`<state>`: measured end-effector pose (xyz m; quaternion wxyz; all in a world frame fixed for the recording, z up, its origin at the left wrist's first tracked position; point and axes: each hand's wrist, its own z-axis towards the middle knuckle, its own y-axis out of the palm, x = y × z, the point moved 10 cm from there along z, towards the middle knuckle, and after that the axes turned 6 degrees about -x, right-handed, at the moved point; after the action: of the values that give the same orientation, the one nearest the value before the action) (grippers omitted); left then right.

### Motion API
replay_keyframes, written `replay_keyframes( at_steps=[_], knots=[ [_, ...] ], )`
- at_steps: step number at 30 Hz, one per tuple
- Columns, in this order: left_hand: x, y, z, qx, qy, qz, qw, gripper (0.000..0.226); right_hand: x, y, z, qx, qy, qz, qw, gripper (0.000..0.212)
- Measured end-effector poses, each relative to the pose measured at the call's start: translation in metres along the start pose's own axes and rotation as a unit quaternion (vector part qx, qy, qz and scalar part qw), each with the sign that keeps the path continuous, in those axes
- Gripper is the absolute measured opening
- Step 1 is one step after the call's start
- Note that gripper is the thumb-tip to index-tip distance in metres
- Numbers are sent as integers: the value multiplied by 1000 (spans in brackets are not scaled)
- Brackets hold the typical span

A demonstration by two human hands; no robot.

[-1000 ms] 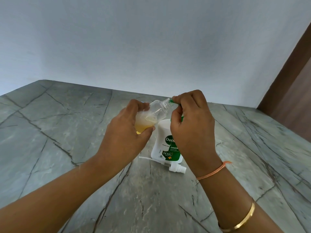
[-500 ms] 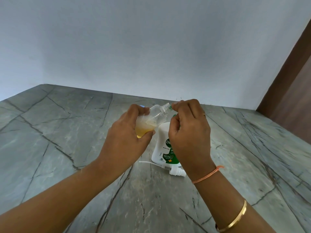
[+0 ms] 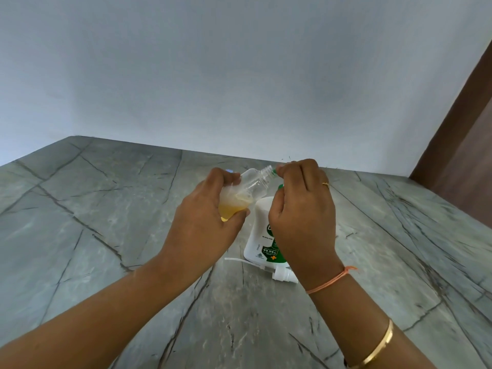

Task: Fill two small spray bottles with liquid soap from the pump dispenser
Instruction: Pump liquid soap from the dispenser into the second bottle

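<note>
Head view, left hand (image 3: 202,227) gripping spray bottle (image 3: 251,185)

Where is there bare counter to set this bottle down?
Bare counter stretches left of the left hand, which holds the small bottle, back to the wall. Also free: right of the right hand, toward the brown panel. Crowded: around the soap dispenser, spray cap lying in front of it.

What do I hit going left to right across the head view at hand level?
left hand → small spray bottle → right hand → brown panel. The pump dispenser and loose spray cap overlap the right hand, so they are omitted.
</note>
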<state>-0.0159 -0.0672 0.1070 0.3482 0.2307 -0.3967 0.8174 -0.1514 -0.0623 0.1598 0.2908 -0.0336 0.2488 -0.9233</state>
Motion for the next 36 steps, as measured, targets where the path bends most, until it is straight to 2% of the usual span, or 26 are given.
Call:
replay_keyframes(
  at_steps=[6, 14, 21, 26, 36],
  knots=[
    [1, 0, 0, 1, 3, 1, 1000, 48, -1, -3, 0, -3, -1, 17, 1000, 21],
    [-3, -1, 2, 5, -13, 3, 1000, 47, 10, 4, 15, -117, 12, 65, 991, 21],
    [-2, -1, 2, 3, 1, 5, 1000, 46, 13, 5, 9, -51, 20, 75, 996, 22],
    [-3, -1, 3, 4, -1, 7, 1000, 47, 12, 5, 4, -36, 14, 61, 997, 23],
    [-4, 3, 1, -1, -7, 7, 1000, 48, 12, 4, 16, -116, 20, 75, 990, 18]
  ],
)
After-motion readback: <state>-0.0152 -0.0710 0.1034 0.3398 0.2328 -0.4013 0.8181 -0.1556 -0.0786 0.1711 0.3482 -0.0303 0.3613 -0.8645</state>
